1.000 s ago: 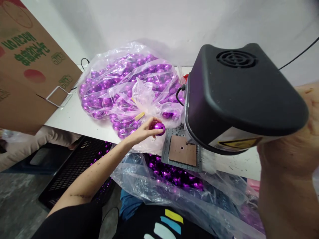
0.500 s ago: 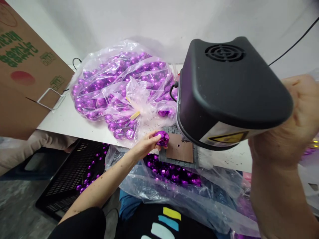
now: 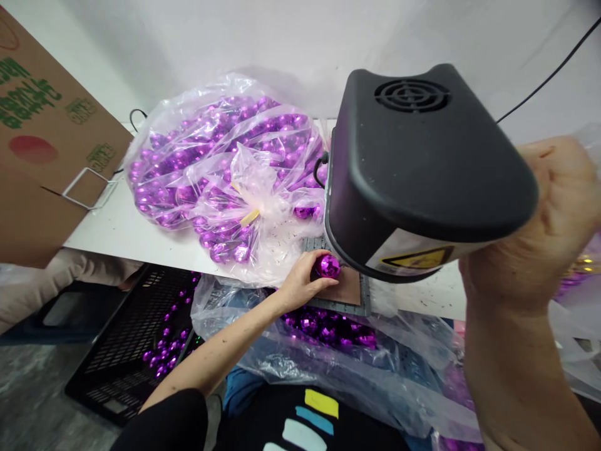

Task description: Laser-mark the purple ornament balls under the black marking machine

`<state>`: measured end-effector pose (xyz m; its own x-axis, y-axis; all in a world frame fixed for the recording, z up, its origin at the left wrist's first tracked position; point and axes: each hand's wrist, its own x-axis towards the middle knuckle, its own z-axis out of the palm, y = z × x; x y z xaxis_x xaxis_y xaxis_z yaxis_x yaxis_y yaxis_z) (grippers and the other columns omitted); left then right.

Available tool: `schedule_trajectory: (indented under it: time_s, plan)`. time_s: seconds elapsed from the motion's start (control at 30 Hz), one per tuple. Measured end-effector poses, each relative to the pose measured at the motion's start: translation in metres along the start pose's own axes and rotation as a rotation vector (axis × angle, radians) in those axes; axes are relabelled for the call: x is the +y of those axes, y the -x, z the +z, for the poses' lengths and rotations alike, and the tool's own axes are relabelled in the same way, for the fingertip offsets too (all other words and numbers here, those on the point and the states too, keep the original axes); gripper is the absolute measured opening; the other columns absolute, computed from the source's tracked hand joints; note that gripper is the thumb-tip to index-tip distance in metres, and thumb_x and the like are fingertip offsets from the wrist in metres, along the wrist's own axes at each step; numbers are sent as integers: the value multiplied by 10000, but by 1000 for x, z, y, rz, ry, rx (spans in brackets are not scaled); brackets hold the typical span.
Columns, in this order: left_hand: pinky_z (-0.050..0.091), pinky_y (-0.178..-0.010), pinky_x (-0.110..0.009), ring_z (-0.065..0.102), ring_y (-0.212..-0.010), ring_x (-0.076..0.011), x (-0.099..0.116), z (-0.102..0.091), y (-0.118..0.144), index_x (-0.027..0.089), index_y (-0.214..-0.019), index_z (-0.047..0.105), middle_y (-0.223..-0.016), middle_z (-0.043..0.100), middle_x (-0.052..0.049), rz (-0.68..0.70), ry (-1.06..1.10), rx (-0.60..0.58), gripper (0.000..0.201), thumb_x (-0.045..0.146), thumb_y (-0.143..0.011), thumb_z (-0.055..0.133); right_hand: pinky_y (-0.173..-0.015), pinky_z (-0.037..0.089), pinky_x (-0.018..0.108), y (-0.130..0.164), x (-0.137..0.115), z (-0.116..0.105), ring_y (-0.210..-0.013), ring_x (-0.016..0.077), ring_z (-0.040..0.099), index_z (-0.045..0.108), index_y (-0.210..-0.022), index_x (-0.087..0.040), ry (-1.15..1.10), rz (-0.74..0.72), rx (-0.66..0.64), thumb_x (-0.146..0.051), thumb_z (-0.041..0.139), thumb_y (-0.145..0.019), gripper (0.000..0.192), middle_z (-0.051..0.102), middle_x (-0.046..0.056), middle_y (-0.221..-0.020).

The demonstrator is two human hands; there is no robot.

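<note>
My left hand (image 3: 303, 280) pinches a shiny purple faceted bauble (image 3: 329, 266) between thumb and fingers. It holds the bauble over a brown square plate (image 3: 347, 289) on a grey ridged base, under a black machine head (image 3: 432, 163) with a round vent and a yellow warning label. At the machine's right side my right hand (image 3: 554, 207) is closed in a fist; whatever it grips is hidden behind the machine. More purple baubles (image 3: 323, 326) lie in an open clear plastic bag (image 3: 263, 351) across my lap, just below the base.
A tied clear bag (image 3: 225, 150) full of purple baubles rests on the white table (image 3: 126, 241). On the left stands a printed cardboard box (image 3: 51, 156). Below it, a black crate (image 3: 107, 351) holds loose purple baubles. Another person's leg (image 3: 84, 269) shows beside the crate.
My left hand has moved right with the bauble, from the plate's left edge to over the plate beneath the machine head. My right hand keeps its fist beside the machine.
</note>
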<state>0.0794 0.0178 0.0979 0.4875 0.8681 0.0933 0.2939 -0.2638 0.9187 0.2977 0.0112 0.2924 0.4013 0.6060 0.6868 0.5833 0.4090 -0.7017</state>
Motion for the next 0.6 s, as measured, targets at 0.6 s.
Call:
schedule_trajectory:
  time_s: [0.6]
  plan:
    - [337, -1172, -575, 495, -1324, -338, 20, 17, -5, 261, -1322, 595, -1318, 631, -114, 15, -170, -84, 489, 449, -877, 673, -584, 291, 158, -2, 2, -3, -683, 5, 428, 561, -809, -114, 81, -45, -19, -345, 545, -932, 262, 434, -3, -715]
